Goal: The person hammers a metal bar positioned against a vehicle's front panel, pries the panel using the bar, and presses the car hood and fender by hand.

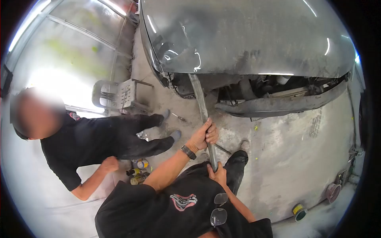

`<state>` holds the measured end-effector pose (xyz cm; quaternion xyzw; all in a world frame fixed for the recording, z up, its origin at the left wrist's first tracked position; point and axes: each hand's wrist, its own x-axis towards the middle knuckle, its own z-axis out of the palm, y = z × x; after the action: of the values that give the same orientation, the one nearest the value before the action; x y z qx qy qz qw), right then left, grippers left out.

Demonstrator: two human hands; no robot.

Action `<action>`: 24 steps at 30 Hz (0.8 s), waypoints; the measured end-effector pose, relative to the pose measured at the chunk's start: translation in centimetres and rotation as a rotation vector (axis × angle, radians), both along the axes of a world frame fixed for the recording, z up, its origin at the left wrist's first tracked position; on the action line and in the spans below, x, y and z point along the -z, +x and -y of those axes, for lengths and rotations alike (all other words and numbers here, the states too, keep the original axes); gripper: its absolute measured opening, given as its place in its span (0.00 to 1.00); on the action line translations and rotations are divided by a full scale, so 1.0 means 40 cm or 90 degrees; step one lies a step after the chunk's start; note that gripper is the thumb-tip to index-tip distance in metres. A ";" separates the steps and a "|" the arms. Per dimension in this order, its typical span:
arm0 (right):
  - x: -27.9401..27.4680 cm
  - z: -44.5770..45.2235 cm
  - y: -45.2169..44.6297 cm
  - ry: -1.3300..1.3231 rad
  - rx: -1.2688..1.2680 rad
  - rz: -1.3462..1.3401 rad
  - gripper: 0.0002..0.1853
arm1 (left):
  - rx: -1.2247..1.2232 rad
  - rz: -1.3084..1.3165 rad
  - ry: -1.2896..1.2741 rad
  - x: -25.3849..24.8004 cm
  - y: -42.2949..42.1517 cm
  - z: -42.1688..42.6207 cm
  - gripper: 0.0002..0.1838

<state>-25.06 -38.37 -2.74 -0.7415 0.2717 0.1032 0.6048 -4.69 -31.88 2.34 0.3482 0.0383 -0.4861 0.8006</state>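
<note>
A long metal bar point(201, 103) runs from under the front edge of the dented grey hood point(238, 35) down towards my body. My left hand point(204, 135), with a dark watch at its wrist, is wrapped round the bar's middle part. Close to my body, my right hand point(218, 174) grips the bar's lower end. The hood's left front area is crumpled and dark. Below the hood edge, the front bumper point(281, 105) hangs loose, with engine parts showing in the gap. The bar's far end is hidden beneath the hood.
A co-worker point(99, 139) in black stands at the left. Behind is a plastic chair point(125, 95). A screwdriver point(179, 117) lies on the floor near the co-worker's feet. Cans point(139, 179) stand between us. A yellow-labelled can point(299, 212) is at the lower right.
</note>
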 end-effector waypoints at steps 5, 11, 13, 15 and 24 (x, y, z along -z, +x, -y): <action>0.028 -0.006 0.027 0.002 -0.013 0.032 0.23 | 0.001 -0.023 -0.041 0.011 0.033 -0.006 0.28; -0.009 0.014 0.029 0.108 -0.013 0.087 0.18 | 0.025 -0.055 -0.212 0.041 0.008 -0.002 0.31; -0.025 0.023 0.046 0.143 0.006 0.041 0.16 | 0.050 -0.057 -0.246 0.069 -0.024 0.002 0.32; -0.022 0.024 0.059 0.166 0.027 0.021 0.15 | 0.086 -0.068 -0.272 0.121 -0.062 -0.010 0.33; -0.011 0.015 0.045 0.284 -0.052 -0.069 0.13 | 0.135 -0.112 -0.305 0.174 -0.157 -0.069 0.28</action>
<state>-23.26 -38.98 -2.31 -0.5930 0.2440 0.2246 0.7337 -10.95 -29.13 -4.62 0.1073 -0.0453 -0.5909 0.7983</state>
